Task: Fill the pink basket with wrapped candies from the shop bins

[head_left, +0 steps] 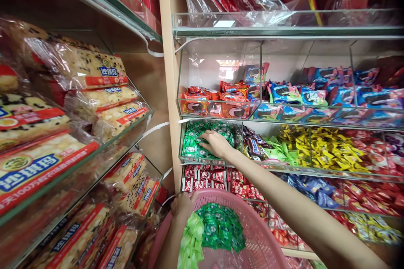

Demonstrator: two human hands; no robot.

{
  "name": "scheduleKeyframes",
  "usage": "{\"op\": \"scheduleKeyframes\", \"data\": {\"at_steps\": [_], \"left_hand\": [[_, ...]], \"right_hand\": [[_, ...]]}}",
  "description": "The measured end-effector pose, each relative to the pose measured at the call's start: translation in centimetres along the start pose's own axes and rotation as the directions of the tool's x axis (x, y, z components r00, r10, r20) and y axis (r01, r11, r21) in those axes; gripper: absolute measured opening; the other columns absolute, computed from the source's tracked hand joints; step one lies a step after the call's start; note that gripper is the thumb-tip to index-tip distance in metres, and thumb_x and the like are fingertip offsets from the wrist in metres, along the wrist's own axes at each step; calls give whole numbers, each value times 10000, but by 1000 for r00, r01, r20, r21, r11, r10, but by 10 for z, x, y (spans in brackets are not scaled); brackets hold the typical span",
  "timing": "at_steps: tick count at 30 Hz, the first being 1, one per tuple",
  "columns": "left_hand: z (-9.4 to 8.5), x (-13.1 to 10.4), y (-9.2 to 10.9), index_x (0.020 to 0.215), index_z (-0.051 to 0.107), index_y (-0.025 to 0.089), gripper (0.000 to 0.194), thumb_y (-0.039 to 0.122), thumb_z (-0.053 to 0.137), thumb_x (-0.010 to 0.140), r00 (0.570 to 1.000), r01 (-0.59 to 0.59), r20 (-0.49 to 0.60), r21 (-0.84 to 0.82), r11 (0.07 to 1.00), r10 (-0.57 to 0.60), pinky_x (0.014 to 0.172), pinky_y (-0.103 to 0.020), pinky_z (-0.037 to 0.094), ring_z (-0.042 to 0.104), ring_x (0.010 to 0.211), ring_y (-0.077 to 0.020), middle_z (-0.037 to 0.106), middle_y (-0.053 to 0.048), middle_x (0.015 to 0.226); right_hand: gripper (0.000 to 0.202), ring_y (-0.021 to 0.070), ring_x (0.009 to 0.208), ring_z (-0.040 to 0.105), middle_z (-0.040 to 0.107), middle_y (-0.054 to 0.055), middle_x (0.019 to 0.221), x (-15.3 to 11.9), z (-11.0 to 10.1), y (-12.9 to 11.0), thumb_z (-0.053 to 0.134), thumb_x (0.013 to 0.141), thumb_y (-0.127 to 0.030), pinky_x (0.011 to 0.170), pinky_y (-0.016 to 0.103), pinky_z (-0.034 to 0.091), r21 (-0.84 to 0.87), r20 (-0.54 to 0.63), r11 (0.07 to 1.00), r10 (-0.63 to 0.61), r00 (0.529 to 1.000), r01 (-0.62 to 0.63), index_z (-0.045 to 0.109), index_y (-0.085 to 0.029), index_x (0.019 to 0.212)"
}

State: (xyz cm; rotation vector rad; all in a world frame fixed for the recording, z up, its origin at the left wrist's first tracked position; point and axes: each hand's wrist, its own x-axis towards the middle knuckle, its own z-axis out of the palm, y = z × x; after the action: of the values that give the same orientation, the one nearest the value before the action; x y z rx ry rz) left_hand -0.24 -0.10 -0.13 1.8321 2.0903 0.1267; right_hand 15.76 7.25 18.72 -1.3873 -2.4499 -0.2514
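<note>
My left hand (182,205) is closed on the far left rim of a pink perforated plastic basket (260,235). Inside the basket lie a heap of small dark green wrapped candies (221,227) and, partly behind my left forearm, some light green packets (192,239). My right hand (216,143) reaches into a clear shelf bin, its fingers extended and resting on a pile of similar green wrapped candies (192,138). No candy shows in its fingers, and the underside of the hand is hidden.
A clear shelf edge (331,172) fronts bins of dark brown packets (254,145) and yellow-wrapped candies (325,145). Above are orange (235,105) and blue packets (284,92). Packaged puffed-grain bars (104,69) fill the left shelves. A wooden post (168,71) divides the shelving.
</note>
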Motion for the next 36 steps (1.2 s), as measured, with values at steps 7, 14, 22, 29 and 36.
{"op": "scheduleKeyframes", "data": {"at_steps": [7,14,22,29,36], "left_hand": [[-4,-3,2,1012,663,123,699,624,205,847,1000,-2,7,-5,1000,2,818,-422,448,605,1002,-338,653,-212,1050],[-6,-4,3,1032,656,125,694,625,213,843,999,15,28,-9,1000,-15,835,-417,439,594,1028,-332,646,-210,1074],[-5,-3,3,1028,654,122,704,636,211,838,1000,16,24,-16,1000,-16,831,-418,438,595,1026,-333,644,-213,1079],[-4,-2,2,1020,655,125,706,634,200,841,1000,12,20,-3,1000,-12,829,-426,437,596,1024,-338,648,-211,1070],[-1,-1,1,1014,658,133,704,638,199,842,1000,7,7,4,1000,-7,820,-417,443,602,1012,-331,652,-203,1063]], "right_hand": [[250,191,932,605,658,85,1040,1,-6,7,513,892,-273,765,250,409,145,-71,989,-17,997,27,632,-157,1080],[184,167,760,620,692,52,837,3,-3,10,566,855,-247,659,229,396,239,-20,971,-6,1000,10,663,-154,981],[496,178,910,584,616,89,1079,-1,-5,6,551,823,-129,730,249,394,169,-30,986,8,1000,-3,443,-165,1306],[279,179,935,586,603,80,1055,-1,-2,0,461,873,-125,764,240,401,107,4,994,-22,1000,22,609,-173,1104],[263,188,959,579,634,80,1033,5,2,14,510,824,-63,833,263,409,200,-73,979,-28,997,43,646,-153,1029]]}}
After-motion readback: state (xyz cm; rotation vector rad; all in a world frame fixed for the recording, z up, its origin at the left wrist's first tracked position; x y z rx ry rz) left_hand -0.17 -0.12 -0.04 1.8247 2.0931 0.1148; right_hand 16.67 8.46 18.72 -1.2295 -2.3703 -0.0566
